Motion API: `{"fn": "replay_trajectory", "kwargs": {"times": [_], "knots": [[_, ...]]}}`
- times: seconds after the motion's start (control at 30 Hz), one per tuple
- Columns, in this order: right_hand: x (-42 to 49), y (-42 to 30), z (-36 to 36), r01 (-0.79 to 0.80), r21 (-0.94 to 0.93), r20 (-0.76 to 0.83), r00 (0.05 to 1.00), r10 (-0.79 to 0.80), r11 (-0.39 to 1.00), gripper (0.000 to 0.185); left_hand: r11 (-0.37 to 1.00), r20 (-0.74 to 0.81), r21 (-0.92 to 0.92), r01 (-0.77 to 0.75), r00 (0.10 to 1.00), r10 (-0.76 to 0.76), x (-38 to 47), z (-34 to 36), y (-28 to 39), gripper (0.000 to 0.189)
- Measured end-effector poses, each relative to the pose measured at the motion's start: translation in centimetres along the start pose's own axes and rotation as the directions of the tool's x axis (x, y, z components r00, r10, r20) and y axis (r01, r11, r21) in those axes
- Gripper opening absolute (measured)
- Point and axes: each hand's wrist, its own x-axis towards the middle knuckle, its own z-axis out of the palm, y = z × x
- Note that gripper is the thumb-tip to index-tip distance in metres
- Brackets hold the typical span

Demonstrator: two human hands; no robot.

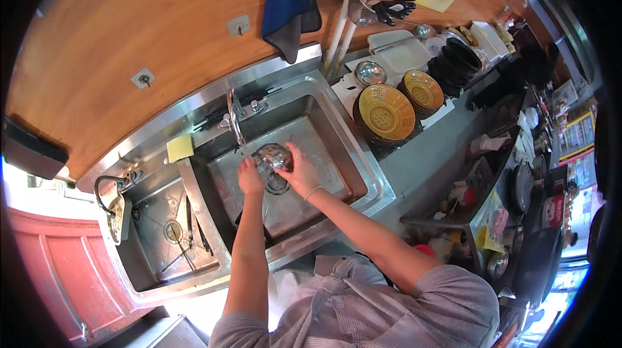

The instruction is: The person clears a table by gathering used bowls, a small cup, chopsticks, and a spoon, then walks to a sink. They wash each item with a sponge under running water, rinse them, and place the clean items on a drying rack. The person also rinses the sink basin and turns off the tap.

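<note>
Over the larger basin of a stainless steel sink, both my hands are on a small shiny metal bowl or lid. My right hand grips its right side, thumb over the near face. At its left edge is my left hand, fingers partly hidden behind it. The chrome faucet reaches down just beyond the bowl's left side. Below the bowl, a round drain or ring shows on the basin floor, partly covered by my hands.
A yellow sponge rests on the ledge behind the divider. Dark chopsticks or thin rods lie in the smaller basin. Stacked yellow-brown baskets, a metal bowl and black bowls stand right. A blue-grey cloth hangs behind.
</note>
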Motion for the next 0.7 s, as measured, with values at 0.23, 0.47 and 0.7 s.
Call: {"fn": "replay_trajectory", "kwargs": {"times": [0.23,0.47,0.7], "knots": [[-7.0,4.4,-8.8,-0.344,0.637,-0.046,0.876,0.480,0.690,0.060,-0.197,0.464,-0.828,0.525,0.445,-0.766,-2.8,3.8,-3.9,0.043],[-12.9,6.3,-17.2,-0.450,0.771,-0.002,0.706,0.708,0.450,0.042,-0.480,0.904,-0.236,0.845,0.373,0.210,-0.6,2.7,-4.8,0.020],[-14.2,6.9,-16.5,-0.504,0.800,0.101,0.649,0.754,0.326,0.042,-0.073,0.821,-0.564,0.823,0.549,-0.155,1.4,-2.5,-4.2,0.043]]}}
